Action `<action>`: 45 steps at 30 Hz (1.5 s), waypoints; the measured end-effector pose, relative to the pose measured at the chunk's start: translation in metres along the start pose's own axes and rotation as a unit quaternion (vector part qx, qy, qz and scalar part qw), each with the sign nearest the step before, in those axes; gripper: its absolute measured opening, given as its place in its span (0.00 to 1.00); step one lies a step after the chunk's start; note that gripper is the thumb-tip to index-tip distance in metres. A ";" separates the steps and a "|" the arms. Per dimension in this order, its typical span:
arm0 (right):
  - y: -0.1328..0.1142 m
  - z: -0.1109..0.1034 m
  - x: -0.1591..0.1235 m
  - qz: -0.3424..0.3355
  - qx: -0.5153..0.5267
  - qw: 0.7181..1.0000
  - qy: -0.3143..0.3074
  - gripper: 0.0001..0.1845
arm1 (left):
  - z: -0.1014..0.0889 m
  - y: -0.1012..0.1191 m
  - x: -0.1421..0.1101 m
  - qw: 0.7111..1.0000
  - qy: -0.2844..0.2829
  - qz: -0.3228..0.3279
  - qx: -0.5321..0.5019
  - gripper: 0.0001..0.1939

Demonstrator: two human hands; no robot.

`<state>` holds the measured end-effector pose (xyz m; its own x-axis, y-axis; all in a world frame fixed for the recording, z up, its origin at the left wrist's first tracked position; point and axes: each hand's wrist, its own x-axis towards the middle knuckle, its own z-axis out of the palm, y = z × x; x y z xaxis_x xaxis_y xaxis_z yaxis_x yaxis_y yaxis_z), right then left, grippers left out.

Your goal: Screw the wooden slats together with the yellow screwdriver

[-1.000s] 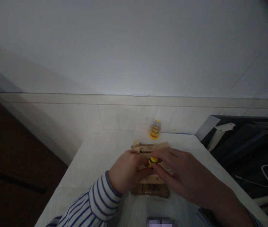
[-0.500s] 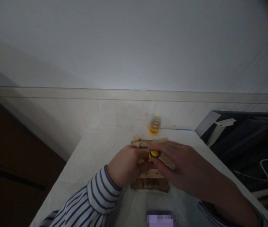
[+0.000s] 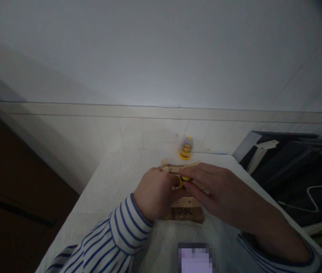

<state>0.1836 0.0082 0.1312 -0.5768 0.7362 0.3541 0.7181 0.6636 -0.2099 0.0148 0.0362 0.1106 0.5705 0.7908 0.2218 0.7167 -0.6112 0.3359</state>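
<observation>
Between the fingertips of my right hand [image 3: 216,187] is the yellow and black handle of a small screwdriver [image 3: 185,178], gripped from the right side. My left hand [image 3: 159,191] is closed from the other side, its thumb and forefinger round the lower yellow part; the tip is hidden. Both hands are over a wooden frame [image 3: 183,202] with screws in its slats. That frame rests on a brown cardboard piece [image 3: 185,215] with dark writing, and my hands cover much of its middle.
Behind the wooden frame a clear dome-shaped case with a yellow base [image 3: 186,148] stands near the wall. A phone with a blurred screen [image 3: 195,259] lies at the near edge. A white cloth [image 3: 115,170] covers the table. Dark panels [image 3: 288,170] lean at the right.
My right fingers have turned on the yellow handle and now cover more of it. My left hand has rolled slightly over towards the right. The view has tipped down a little.
</observation>
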 end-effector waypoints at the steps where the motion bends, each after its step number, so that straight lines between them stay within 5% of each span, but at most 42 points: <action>1: -0.001 0.000 0.000 0.000 -0.003 1.000 0.001 0.14 | 0.001 0.000 0.000 1.000 0.000 0.002 0.002 0.11; 22: -0.006 -0.002 0.000 0.034 -0.016 0.999 -0.015 0.10 | -0.001 -0.013 0.003 0.988 -0.075 0.063 -0.118 0.10; 36: -0.004 -0.002 0.001 0.051 -0.016 0.999 -0.013 0.09 | 0.005 -0.006 0.002 0.993 -0.033 0.019 -0.109 0.07; 45: -0.006 0.001 0.002 0.048 -0.021 0.999 0.014 0.13 | 0.003 -0.008 0.003 0.992 -0.030 0.049 -0.114 0.06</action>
<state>0.1783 0.0059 0.1325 -0.4934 0.7922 0.3591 0.7863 0.5828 -0.2053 0.0122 0.0433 0.1061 0.6608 0.7202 0.2114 0.5506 -0.6566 0.5155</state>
